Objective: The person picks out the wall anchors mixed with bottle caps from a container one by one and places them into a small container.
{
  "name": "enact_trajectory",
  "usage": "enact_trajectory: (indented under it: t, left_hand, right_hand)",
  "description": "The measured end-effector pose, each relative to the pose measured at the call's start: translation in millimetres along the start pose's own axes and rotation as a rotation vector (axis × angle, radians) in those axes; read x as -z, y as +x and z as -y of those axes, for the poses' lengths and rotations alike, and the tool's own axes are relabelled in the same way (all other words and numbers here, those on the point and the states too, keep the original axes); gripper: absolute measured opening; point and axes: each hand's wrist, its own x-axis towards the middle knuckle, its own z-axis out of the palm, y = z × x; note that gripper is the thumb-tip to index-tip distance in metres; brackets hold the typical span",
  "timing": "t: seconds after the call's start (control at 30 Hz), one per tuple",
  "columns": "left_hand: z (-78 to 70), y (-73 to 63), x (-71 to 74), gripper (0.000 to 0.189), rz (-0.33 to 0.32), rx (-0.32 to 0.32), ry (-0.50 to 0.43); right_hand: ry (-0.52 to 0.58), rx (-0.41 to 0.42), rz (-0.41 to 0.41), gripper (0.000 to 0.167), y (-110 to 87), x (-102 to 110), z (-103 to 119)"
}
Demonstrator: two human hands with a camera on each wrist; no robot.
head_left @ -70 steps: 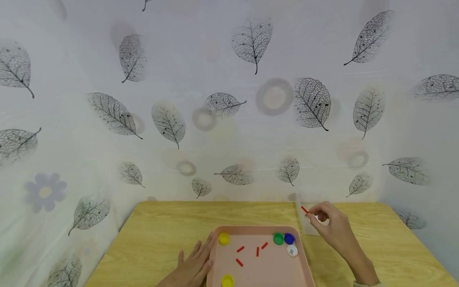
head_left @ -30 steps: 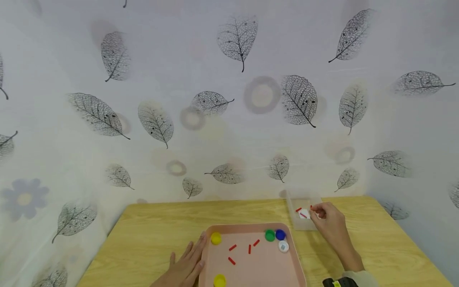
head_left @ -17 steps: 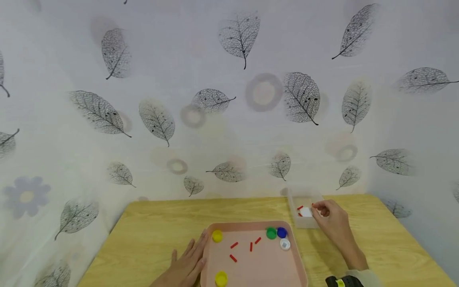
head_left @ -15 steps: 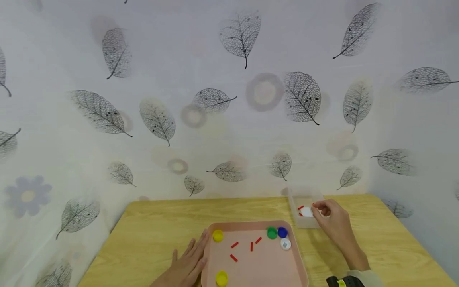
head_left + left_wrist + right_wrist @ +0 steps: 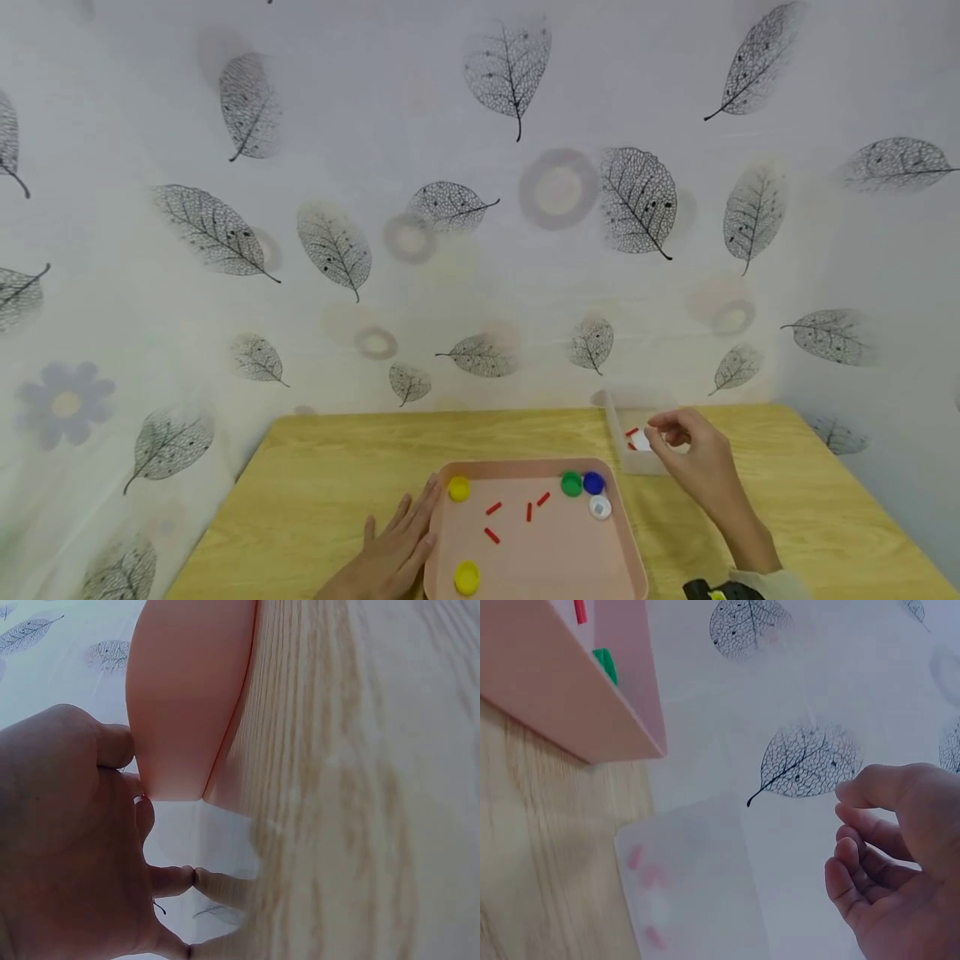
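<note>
We see a wooden tabletop (image 5: 315, 467) bearing a pink tray (image 5: 555, 560) and, beside its far right corner, a translucent box (image 5: 647, 464). The left hand (image 5: 396, 548) touches the tray's left side, fingers extended; the right hand (image 5: 697, 454) hovers over the box, fingers curled, gripping nothing we can see. Five coloured caps (image 5: 467, 577) and four red sticks (image 5: 492, 535) lie in the tray; more red sticks are in the box.

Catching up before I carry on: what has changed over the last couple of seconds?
The right hand, which pinched a red stick over the clear box, now shows none at its fingers; it was apparently let go into the box, where red sticks lie.

Unchanged: the left hand against the pink tray, and its four sticks and round caps.
</note>
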Motion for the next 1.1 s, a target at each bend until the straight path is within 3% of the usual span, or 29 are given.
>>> enact_trajectory:
  t: [0.2,0.53,0.87,1.1]
  left_hand:
    - [0.3,0.4,-0.5,0.062,0.005,0.002,0.008]
    - [-2.2,-1.1,3.1,0.061,0.008,0.007,0.022]
    - [-2.4,-2.5,2.8,0.061,0.011,0.007,0.028]
    - [-2.9,-2.7,2.3,0.061,0.006,0.004,0.018]
  right_hand:
    - [0.035,-0.026,0.045,0.018,-1.7,-1,15]
    - [0.104,0.068,0.046,0.023,-11.2,-20,35]
    - [0.165,-0.008,0.094,0.025,-19.3,-33,57]
    - [0.199,0.016,0.098,0.025,-23.1,-44,68]
